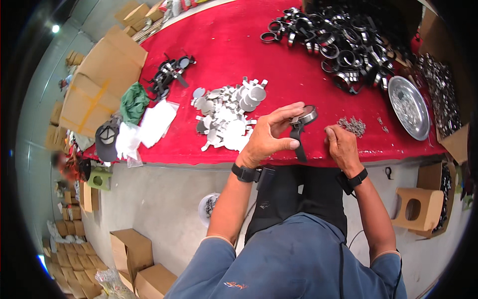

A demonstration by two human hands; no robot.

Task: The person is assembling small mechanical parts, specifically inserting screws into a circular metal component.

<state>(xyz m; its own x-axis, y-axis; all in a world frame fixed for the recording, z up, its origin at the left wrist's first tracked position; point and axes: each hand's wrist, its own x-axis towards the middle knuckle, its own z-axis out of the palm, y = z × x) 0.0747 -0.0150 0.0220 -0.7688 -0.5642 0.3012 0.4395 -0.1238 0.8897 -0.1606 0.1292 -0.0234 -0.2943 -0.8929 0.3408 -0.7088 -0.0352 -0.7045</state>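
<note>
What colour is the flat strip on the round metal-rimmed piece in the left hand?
The flat strip is black, showing best in the head view.

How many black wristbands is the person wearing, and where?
2: a black wristband on the wrist of the left hand, which holds a round black-and-silver part with a strap; another black wristband on the wrist of the right hand. No others visible.

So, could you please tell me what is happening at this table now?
A person is at a red table. The left hand holds a round piece with a black strap. The right hand is curled near a small heap of metal bits; whether it holds anything is hard to see. Pale discs lie to the left, and black and silver rings at the far right.
</note>
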